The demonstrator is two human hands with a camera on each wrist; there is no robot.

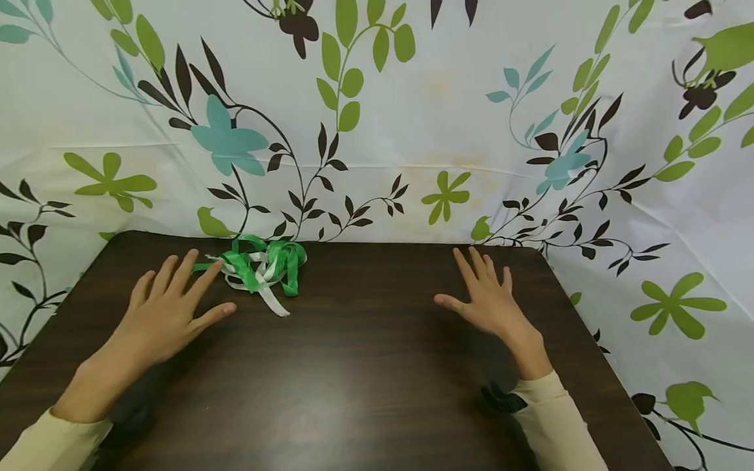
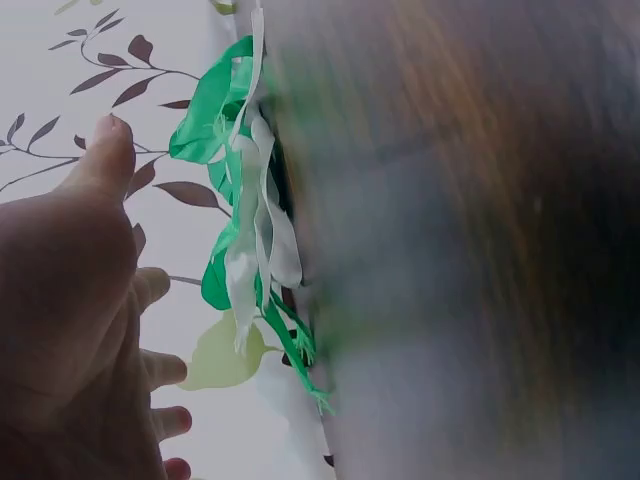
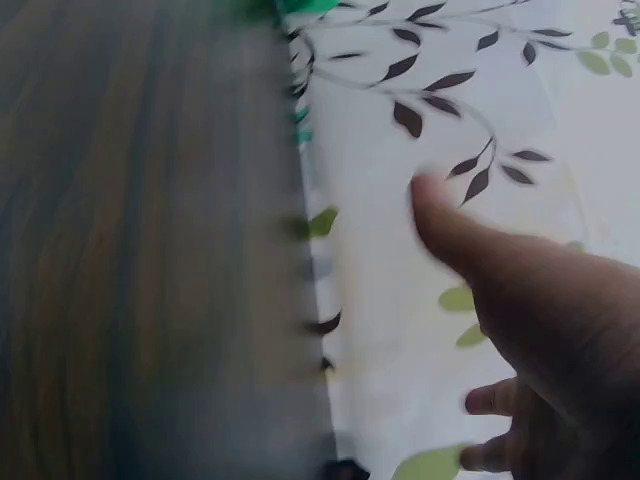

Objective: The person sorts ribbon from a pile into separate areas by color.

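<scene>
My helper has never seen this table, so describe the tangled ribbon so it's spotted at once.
Find the dark table in front of the printed cloth. At its far edge, left of centre, the tangled ribbon lies just right of the left hand. Its loose, bright green and white loops stand out from the flat, olive-green leaves printed on the cloth behind.

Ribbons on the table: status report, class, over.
Left hand, right hand: open, empty. Green and white ribbons: loose heap, far side of table. Nothing visibly in the way.
</scene>
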